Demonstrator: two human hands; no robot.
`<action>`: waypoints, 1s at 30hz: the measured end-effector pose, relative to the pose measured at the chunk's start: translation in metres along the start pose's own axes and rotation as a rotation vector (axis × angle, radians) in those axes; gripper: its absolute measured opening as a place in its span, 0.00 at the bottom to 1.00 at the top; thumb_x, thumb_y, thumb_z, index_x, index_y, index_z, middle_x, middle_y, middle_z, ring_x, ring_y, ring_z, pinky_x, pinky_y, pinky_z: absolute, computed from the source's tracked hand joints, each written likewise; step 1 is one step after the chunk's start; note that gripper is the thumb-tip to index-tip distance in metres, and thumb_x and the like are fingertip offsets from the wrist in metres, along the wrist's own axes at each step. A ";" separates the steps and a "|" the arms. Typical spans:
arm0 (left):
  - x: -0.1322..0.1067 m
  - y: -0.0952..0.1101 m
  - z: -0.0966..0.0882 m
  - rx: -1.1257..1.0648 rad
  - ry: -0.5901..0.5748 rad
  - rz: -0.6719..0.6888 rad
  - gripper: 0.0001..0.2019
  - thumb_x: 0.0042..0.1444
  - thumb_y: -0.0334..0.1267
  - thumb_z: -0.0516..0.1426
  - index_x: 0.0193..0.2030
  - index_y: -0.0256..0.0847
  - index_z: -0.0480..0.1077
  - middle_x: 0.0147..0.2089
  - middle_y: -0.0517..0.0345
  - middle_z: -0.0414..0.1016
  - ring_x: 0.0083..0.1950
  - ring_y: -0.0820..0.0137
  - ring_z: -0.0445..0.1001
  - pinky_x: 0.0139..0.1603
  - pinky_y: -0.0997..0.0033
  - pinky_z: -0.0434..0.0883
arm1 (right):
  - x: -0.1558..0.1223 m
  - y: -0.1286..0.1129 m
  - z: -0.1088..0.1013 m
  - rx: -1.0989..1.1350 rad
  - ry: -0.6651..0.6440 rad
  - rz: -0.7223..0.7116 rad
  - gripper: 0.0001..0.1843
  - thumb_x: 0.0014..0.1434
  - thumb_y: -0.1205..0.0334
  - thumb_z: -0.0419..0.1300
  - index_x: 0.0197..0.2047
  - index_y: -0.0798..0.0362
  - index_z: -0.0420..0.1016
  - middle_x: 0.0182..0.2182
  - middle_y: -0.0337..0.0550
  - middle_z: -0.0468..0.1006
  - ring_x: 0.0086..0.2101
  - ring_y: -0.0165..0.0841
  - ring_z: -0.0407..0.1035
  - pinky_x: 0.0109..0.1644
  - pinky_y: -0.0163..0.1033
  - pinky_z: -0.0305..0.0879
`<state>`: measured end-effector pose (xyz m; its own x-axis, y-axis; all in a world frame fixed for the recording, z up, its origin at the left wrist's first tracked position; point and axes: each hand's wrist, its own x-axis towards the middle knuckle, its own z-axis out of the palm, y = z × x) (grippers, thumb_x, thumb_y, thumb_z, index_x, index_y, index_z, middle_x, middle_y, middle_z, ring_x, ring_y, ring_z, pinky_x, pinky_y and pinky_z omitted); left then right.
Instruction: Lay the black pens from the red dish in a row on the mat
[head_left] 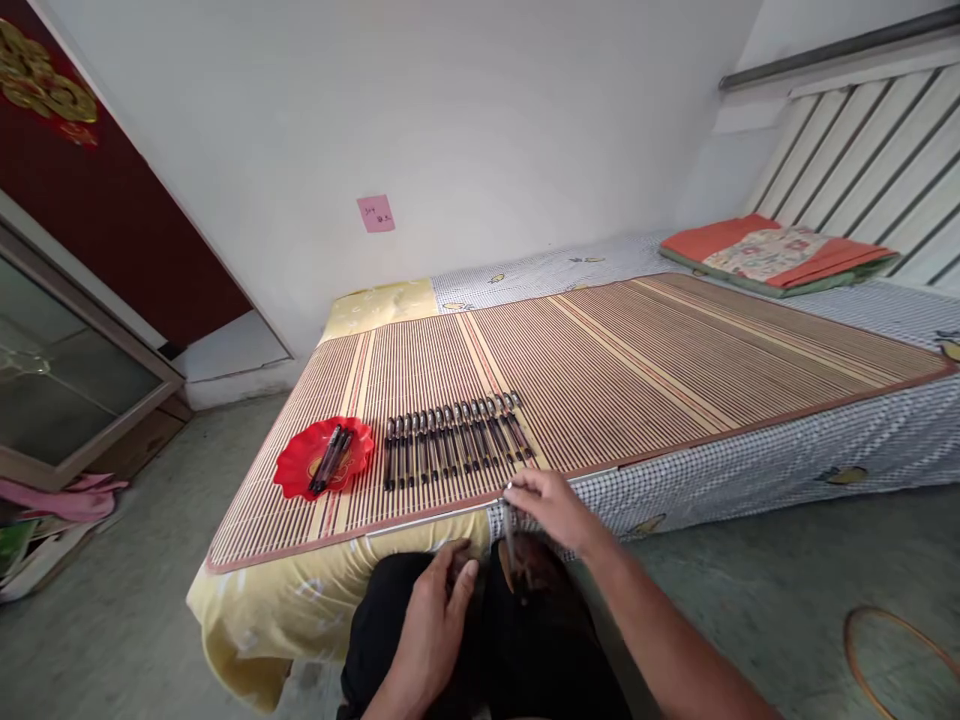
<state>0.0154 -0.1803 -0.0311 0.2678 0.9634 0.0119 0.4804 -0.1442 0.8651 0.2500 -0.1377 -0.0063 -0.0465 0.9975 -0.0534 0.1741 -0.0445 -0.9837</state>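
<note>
My right hand (551, 510) is closed in a pinch on a dark pen (512, 545) that hangs point-down over my lap, just off the near edge of the bed. My left hand (435, 620) rests on my black-clad knee with the fingers curled; I cannot make out anything in it. On the striped bamboo mat (637, 360) lies a neat row of several dark pens (454, 440), side by side. Left of the row sits a red scalloped dish (296, 470) holding two or three more pens (331, 458).
The mat covers a low bed with a yellow sheet (300, 610) at the near corner and checked bedding at the right. A folded orange pillow (780, 255) lies at the far right. A pink note (376, 213) sticks to the white wall. A glass cabinet (67, 370) stands left.
</note>
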 end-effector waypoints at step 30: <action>-0.004 -0.102 -0.020 0.465 0.293 0.329 0.11 0.68 0.36 0.52 0.48 0.45 0.75 0.42 0.54 0.81 0.44 0.62 0.81 0.48 0.62 0.79 | 0.172 0.030 -0.089 -0.732 0.144 0.355 0.08 0.61 0.64 0.66 0.33 0.60 0.80 0.25 0.47 0.80 0.24 0.30 0.73 0.30 0.33 0.64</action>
<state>-0.0519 -0.1653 -0.1096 0.2555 0.8644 0.4331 0.7416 -0.4626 0.4858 0.3350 0.0375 -0.0298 0.2494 0.9304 -0.2685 0.7538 -0.3606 -0.5493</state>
